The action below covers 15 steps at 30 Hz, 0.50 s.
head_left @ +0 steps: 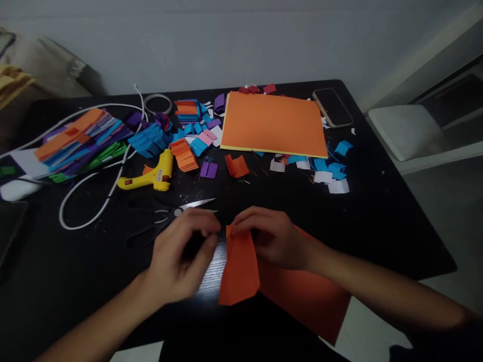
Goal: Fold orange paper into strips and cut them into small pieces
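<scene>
My right hand [279,239] is closed on an orange paper sheet [241,274] near the table's front edge, thumb and fingers gripping its upper left corner. The near part of this paper hangs creased, while a wider orange stretch [305,296] reaches under my right forearm and past the edge. I cannot tell whether these are one sheet or two. Just left of the paper, my left hand [183,256] has its thumb and curled fingers brought together; what they hold, if anything, does not show. Black-handled scissors [177,212] lie with blades apart beyond my left hand, which partly covers them.
A yellow glue gun [151,173] and a looped white cable [71,193] lie to the left. Stacked orange sheets [275,123] sit at the back, near a phone [332,107]. Folded blue paper pieces [151,140], orange ones [183,155] and scraps are scattered around.
</scene>
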{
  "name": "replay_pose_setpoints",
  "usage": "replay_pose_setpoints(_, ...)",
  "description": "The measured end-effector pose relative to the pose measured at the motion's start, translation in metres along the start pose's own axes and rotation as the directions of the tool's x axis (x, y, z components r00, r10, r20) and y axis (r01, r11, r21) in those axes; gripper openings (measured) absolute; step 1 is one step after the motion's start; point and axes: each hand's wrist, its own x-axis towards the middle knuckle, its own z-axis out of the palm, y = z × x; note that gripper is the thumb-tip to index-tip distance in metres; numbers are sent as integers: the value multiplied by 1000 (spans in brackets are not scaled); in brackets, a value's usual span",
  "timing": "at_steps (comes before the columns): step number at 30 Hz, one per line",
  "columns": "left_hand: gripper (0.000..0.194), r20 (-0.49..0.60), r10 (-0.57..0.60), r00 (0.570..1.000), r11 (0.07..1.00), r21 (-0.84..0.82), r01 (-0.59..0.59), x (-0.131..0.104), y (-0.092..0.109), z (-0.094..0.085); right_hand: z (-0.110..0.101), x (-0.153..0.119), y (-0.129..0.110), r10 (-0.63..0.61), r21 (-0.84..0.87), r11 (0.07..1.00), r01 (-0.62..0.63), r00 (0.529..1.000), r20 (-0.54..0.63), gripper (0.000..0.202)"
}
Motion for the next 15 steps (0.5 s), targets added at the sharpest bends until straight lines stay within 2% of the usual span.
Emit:
replay_pose_setpoints(2, 8, 15, -225, 974, 972, -61, 225, 3, -7, 2, 0, -1, 0, -11, -8, 1000, 11, 1000, -2, 16)
replay_pose_setpoints(4, 5, 94, -346, 934, 916, -180, 358, 6, -11, 4, -1, -1, -1, -16, -7, 1000, 16, 1000, 7, 17)
replay_pose_setpoints(8, 9, 212, -389, 896, 837, -326, 440, 8, -12, 7, -1, -1, -2, -29, -3, 1000, 29, 999, 13, 23)
replay_pose_setpoints(15, 11, 299, -386, 873, 787, -387, 480, 7, -12, 4, 0, -1, -1, -51, 6, 999, 51, 999, -5, 23)
